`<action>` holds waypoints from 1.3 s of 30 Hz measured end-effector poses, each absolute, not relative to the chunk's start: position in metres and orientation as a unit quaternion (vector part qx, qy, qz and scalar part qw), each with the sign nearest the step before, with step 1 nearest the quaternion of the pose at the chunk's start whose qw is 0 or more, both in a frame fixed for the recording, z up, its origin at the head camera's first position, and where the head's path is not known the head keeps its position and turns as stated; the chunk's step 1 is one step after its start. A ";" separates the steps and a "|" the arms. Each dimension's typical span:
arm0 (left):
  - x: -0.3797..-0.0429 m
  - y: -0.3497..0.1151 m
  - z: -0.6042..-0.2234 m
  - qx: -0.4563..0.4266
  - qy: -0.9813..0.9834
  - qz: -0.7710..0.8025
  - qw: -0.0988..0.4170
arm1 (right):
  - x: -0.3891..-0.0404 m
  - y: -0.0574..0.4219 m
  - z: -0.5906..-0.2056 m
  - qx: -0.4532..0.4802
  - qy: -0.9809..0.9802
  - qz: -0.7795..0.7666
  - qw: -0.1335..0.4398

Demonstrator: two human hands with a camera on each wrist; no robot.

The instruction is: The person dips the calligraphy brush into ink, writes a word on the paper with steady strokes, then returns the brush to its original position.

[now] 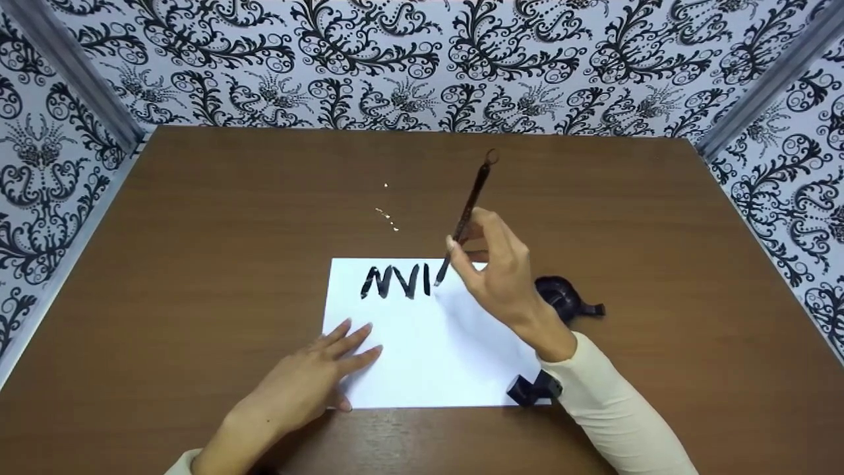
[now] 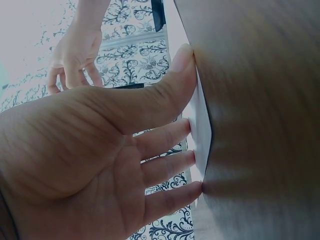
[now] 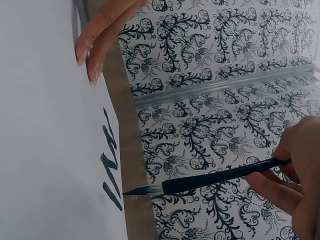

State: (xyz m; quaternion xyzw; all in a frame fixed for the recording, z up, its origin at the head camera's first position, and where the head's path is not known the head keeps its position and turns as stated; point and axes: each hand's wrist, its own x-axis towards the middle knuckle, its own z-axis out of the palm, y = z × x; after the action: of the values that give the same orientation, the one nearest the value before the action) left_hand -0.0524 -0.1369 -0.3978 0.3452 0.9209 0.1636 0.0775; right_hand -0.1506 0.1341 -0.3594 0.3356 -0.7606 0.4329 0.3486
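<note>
A dark paintbrush (image 1: 473, 198) with a loop at its top end is pinched between thumb and fingers of my right hand (image 1: 498, 270). In the right wrist view, the brush's bristles (image 3: 142, 190), dark at the tip and paler near the handle, are right by the last stroke. White paper (image 1: 422, 363) lies on the table with black strokes (image 1: 395, 282) along its upper part: a zigzag and then a single upright line. My left hand (image 1: 310, 376) rests with spread fingers on the paper's lower left, thumb at its near edge.
A small black pot (image 1: 560, 297) with a short spout or handle stands right of the paper, partly behind my right wrist. The black wrist camera (image 1: 527, 389) hangs under my right forearm. Small pale specks (image 1: 388, 216) show on the brown table (image 1: 231, 218) beyond the paper. Patterned walls (image 1: 369, 59) enclose it.
</note>
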 end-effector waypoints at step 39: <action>-0.054 -0.138 -0.400 0.351 0.922 0.148 0.073 | -0.173 0.146 -0.387 0.310 -0.747 0.436 0.394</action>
State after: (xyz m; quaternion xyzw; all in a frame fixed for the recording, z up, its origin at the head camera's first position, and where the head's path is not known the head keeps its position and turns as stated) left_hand -0.0536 -0.1379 -0.3999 0.3515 0.9215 0.1480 0.0730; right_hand -0.1728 0.1464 -0.3870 0.3099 -0.7472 0.4364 0.3941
